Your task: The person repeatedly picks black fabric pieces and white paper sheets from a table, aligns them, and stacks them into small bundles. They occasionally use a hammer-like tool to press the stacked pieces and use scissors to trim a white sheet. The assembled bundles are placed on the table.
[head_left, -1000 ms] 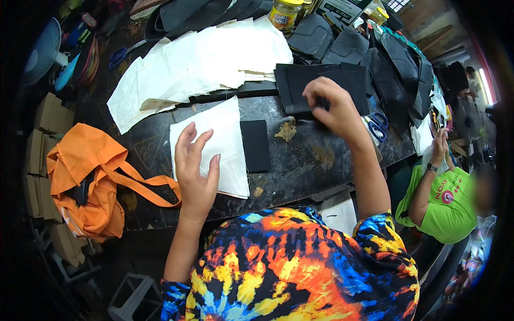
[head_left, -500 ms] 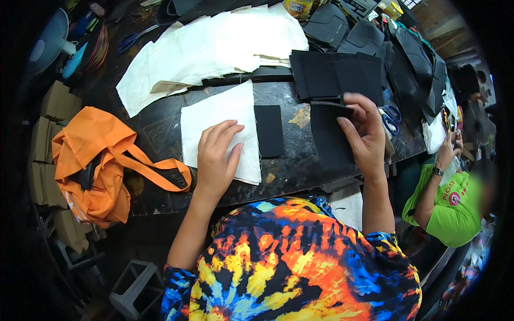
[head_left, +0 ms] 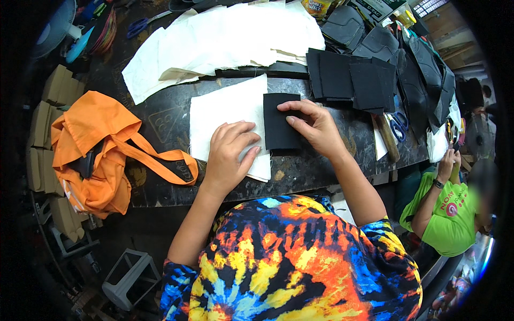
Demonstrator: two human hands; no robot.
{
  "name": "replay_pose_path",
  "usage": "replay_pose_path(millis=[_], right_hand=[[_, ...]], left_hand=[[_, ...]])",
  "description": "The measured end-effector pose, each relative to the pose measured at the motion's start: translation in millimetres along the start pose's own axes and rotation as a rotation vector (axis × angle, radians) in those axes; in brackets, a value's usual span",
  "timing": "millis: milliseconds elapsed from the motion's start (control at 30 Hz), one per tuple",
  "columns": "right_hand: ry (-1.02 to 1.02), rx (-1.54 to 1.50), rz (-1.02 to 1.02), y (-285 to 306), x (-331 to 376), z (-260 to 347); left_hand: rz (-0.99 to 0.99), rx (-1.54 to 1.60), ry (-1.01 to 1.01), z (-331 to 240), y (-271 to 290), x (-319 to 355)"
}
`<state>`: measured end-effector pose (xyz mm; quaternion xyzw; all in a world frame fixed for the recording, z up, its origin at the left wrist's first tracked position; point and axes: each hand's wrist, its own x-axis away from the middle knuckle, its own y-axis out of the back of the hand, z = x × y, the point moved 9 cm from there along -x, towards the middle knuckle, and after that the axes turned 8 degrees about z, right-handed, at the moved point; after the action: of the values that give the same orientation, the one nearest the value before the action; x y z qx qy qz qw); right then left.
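White cloth pieces (head_left: 227,101) lie on the dark table in front of me, their right edge frayed. My left hand (head_left: 231,152) rests on them with its fingers stretched out and loosely spread. Beside the right edge of the cloth is a black rectangular sheet (head_left: 276,120), of fabric or foam. Thumb and fingers of my right hand (head_left: 317,127) pinch this sheet near its right side. Whether another black piece lies under it is hidden. A stack of similar black pieces (head_left: 369,83) sits farther back to the right.
Long layered white cloth (head_left: 230,40) spreads across the back. An orange bag (head_left: 99,152) is at the left. Blue-handled scissors (head_left: 397,125) and a wooden-looking bar (head_left: 386,140) lie right. A co-worker in a green shirt (head_left: 450,214) is at the far right. A grey stool (head_left: 130,278) stands below left.
My right hand has moved left with a black sheet, from the stack's near side to beside the white cloth. My left hand stays on the cloth. The view has shifted slightly.
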<state>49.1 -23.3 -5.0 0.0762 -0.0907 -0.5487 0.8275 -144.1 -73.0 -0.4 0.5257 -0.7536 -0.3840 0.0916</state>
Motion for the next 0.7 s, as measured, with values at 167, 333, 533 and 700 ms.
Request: replay_pose_path(millis=[167, 333, 533, 700], right_hand=[[0.006, 0.103, 0.016, -3, 2, 5], [0.028, 0.170, 0.006, -4, 3, 8], [0.284, 0.369, -0.006, -12, 17, 34], [0.100, 0.240, -0.013, -7, 12, 20]], left_hand=[[-0.007, 0.008, 0.013, 0, 1, 1], [-0.034, 0.000, 0.028, -2, 1, -1], [-0.028, -0.014, 0.108, -2, -4, -4], [-0.031, -0.035, 0.102, -4, -3, -3]])
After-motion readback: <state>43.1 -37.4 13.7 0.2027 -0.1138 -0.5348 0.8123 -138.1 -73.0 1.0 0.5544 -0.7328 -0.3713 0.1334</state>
